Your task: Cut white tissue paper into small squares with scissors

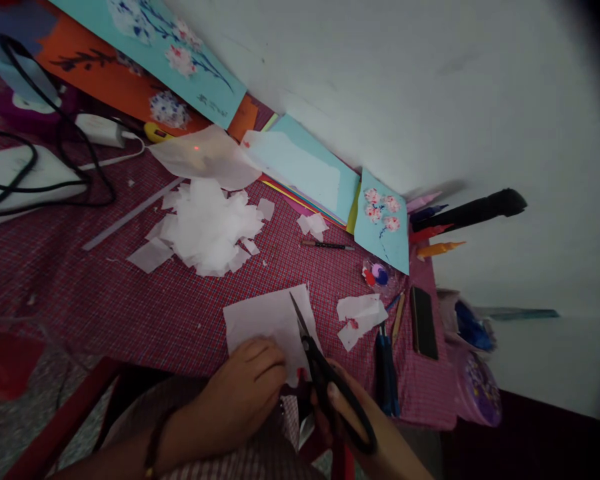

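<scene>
My left hand (243, 390) is closed on the near edge of a thin white sheet of paper (265, 320), holding it above the checked red tablecloth (130, 300). My right hand (353, 427) grips black-handled scissors (325, 373), fingers through the loops. The blades point away from me and lie across the right part of the sheet. A small red spot shows at the sheet's near edge beside the scissors.
A heap of white tissue scraps (207, 227) lies mid-table. Coloured card sheets and flower pictures (383, 220) lean on the wall. A pen (327, 246), paint palette (377, 275), a stained tissue scrap (360, 317), blue scissors (386, 370), phone (423, 322) and cables (40, 167) surround the work.
</scene>
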A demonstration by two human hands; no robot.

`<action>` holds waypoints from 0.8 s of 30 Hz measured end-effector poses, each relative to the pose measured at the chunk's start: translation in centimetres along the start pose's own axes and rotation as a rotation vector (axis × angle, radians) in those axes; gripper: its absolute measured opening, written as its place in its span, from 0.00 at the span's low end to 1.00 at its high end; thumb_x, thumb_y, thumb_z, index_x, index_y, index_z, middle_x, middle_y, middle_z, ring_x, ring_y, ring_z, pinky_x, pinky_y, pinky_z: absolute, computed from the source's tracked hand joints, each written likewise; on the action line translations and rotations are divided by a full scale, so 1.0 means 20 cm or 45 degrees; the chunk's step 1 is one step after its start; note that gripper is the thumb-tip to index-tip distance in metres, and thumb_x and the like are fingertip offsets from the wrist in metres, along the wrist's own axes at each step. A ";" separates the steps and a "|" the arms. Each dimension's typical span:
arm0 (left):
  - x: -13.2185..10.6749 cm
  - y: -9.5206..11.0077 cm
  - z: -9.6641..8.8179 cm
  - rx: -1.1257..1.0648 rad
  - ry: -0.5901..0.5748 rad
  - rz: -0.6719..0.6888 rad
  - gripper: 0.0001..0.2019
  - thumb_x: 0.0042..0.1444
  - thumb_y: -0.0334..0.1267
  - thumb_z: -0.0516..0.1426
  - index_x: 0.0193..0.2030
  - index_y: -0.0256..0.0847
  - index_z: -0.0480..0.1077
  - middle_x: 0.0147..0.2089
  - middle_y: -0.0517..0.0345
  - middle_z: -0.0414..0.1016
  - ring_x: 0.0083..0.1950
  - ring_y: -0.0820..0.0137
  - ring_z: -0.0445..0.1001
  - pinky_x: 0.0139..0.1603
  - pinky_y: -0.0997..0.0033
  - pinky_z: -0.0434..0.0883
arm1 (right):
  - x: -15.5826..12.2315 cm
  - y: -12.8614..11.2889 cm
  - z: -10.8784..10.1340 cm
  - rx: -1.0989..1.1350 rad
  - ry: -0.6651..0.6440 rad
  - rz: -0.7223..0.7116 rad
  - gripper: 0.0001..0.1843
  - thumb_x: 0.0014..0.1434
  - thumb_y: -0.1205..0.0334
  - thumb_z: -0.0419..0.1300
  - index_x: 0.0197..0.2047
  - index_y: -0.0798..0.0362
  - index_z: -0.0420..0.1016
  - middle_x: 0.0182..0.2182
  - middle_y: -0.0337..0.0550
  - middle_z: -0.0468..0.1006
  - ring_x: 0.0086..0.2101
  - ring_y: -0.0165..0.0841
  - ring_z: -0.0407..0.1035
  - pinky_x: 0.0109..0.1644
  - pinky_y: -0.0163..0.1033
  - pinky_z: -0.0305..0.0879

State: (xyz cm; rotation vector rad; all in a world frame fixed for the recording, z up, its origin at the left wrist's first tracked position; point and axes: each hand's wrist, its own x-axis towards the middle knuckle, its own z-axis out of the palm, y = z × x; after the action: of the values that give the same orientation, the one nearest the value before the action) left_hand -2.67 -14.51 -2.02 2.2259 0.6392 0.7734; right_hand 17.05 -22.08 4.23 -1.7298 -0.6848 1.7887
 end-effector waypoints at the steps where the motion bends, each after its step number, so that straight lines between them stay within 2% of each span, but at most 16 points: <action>1: 0.00 0.00 0.00 0.003 -0.006 0.003 0.08 0.59 0.24 0.51 0.39 0.37 0.68 0.43 0.55 0.73 0.46 0.65 0.69 0.51 0.61 0.71 | 0.01 -0.01 0.00 -0.029 -0.007 -0.012 0.26 0.59 0.37 0.57 0.43 0.53 0.67 0.24 0.33 0.65 0.21 0.23 0.56 0.24 0.31 0.53; 7: -0.01 -0.01 0.00 0.012 -0.052 0.000 0.08 0.58 0.23 0.51 0.40 0.37 0.68 0.43 0.54 0.73 0.47 0.64 0.69 0.53 0.59 0.71 | 0.05 -0.03 0.03 -0.044 0.028 -0.099 0.24 0.61 0.39 0.57 0.46 0.53 0.66 0.31 0.37 0.67 0.21 0.21 0.58 0.24 0.30 0.56; 14: 0.00 0.00 0.00 0.031 -0.036 0.012 0.08 0.59 0.24 0.50 0.38 0.37 0.69 0.41 0.54 0.73 0.46 0.65 0.69 0.52 0.60 0.71 | 0.07 -0.04 0.05 0.014 0.069 -0.106 0.25 0.59 0.39 0.58 0.43 0.54 0.65 0.29 0.36 0.67 0.20 0.21 0.58 0.22 0.29 0.56; 18: 0.01 0.01 -0.03 0.024 -0.025 0.010 0.05 0.61 0.32 0.53 0.36 0.37 0.70 0.40 0.52 0.74 0.46 0.62 0.70 0.51 0.57 0.71 | 0.07 -0.02 0.04 0.028 0.086 -0.110 0.24 0.59 0.40 0.59 0.44 0.53 0.66 0.29 0.35 0.67 0.19 0.20 0.56 0.21 0.28 0.54; 21: 0.01 0.02 -0.04 -0.002 -0.019 0.015 0.08 0.61 0.39 0.54 0.37 0.37 0.71 0.41 0.51 0.75 0.46 0.61 0.70 0.52 0.56 0.71 | 0.08 0.01 0.03 0.014 0.066 -0.091 0.23 0.60 0.42 0.58 0.47 0.52 0.65 0.29 0.34 0.67 0.18 0.20 0.54 0.19 0.28 0.53; 24: 0.01 0.02 -0.05 0.005 -0.022 0.011 0.09 0.62 0.39 0.53 0.37 0.38 0.71 0.41 0.51 0.75 0.47 0.62 0.71 0.53 0.56 0.70 | 0.08 0.01 0.02 0.007 0.056 -0.091 0.22 0.61 0.42 0.58 0.46 0.52 0.65 0.29 0.34 0.67 0.17 0.19 0.53 0.18 0.28 0.51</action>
State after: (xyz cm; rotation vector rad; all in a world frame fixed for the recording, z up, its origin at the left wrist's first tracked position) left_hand -3.05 -14.28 -1.05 2.2379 0.6229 0.7570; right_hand 16.54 -21.10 2.87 -1.7139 -0.7134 1.6981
